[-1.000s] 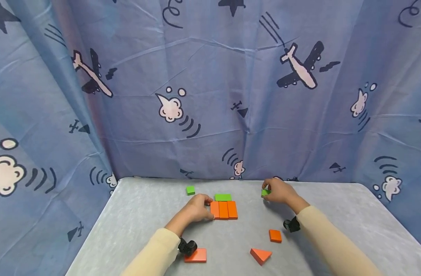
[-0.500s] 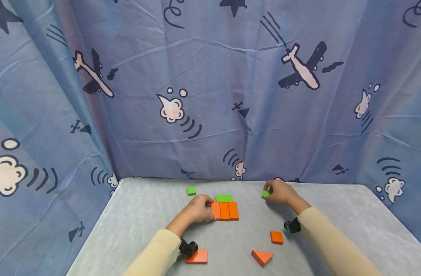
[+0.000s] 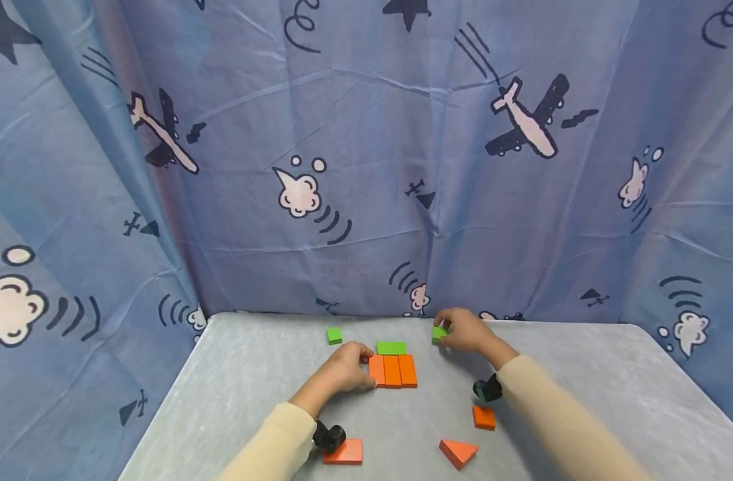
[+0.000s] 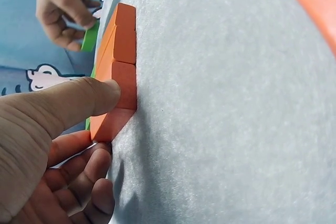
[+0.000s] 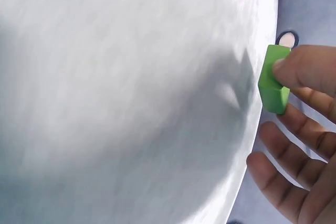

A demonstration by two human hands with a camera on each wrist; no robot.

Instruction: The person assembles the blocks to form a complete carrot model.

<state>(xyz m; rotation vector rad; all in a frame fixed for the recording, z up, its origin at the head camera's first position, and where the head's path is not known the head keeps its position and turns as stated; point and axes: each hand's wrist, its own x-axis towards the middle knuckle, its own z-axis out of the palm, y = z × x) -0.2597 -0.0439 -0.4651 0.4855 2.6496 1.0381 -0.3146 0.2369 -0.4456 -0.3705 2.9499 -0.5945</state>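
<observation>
Three orange rectangular blocks lie side by side near the table's middle, with a green rectangular block along their far ends. My left hand holds the leftmost orange block by its two ends; in the left wrist view the thumb presses its near end. Between thumb and fingers, my right hand pinches a small green block, to the right of the long green one and apart from it. The right wrist view shows that hand's other fingers spread loosely.
A second small green block lies at the back left. Nearer the front are a flat orange block, an orange triangular block and an orange square block beneath the right forearm. A patterned blue curtain hangs behind the table.
Over the last half second my right hand has moved left with the small green block, closer to the arranged blocks. The left hand has kept its hold on the leftmost orange block.
</observation>
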